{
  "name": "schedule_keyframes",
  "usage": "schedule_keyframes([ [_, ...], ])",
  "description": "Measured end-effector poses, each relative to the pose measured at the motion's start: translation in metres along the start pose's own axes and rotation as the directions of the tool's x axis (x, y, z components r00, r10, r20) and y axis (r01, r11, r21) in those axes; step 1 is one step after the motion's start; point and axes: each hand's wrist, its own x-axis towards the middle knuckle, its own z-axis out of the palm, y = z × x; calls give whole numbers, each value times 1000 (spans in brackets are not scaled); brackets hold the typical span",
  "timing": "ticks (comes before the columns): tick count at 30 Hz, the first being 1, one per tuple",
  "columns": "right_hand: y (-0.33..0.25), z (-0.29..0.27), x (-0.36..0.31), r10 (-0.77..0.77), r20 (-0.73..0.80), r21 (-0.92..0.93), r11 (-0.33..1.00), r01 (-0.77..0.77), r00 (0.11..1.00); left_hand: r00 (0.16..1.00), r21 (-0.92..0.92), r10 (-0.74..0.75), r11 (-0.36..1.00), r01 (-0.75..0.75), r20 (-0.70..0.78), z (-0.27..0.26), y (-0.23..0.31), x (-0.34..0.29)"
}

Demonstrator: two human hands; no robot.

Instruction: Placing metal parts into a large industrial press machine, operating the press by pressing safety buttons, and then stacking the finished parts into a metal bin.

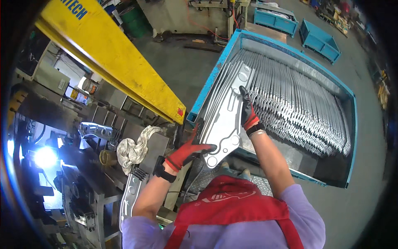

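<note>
Presently held: metal plate (pixel 226 112), slanted at left end of blue bin (pixel 217 74).
Left grip (pixel 190 152): clasping lower left edge.
Right grip (pixel 248 110): clasping right edge.
Bin contents: similar plates (pixel 298 99) standing in a row.

"What sort of place is this?"
"A metalworking workshop: identical metal parts (pixel 290 99) stand packed in a blue bin (pixel 213 76)."
"And around it?"
"A heavy yellow beam (pixel 112 50), a green drum (pixel 134 20), smaller blue bins (pixel 316 45), a grey floor (pixel 369 182)."
</note>
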Motion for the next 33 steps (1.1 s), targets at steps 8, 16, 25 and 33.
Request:
schedule_keyframes([
  [8, -6, -1, -55, 101, 146, 41, 993, -108, 984, 972, 340, 134, 938, -62, -192, 34, -31, -62],
  [16, 15, -37, -109, -296, 633, -641, 317, 699, 715, 552, 350, 357, 929, -124, -753, 138, -93, -180],
  [25, -34, 55, -209, -49, 844, -378, 651, 659, 534, 198, 104, 231, 859, -501, -953, 208, -164, -279],
  [33, -13, 162, -304, 730, 625, -127, 444, -887, 275, 40, -8, 24, 757, -653, -999, 189, -191, -389],
])
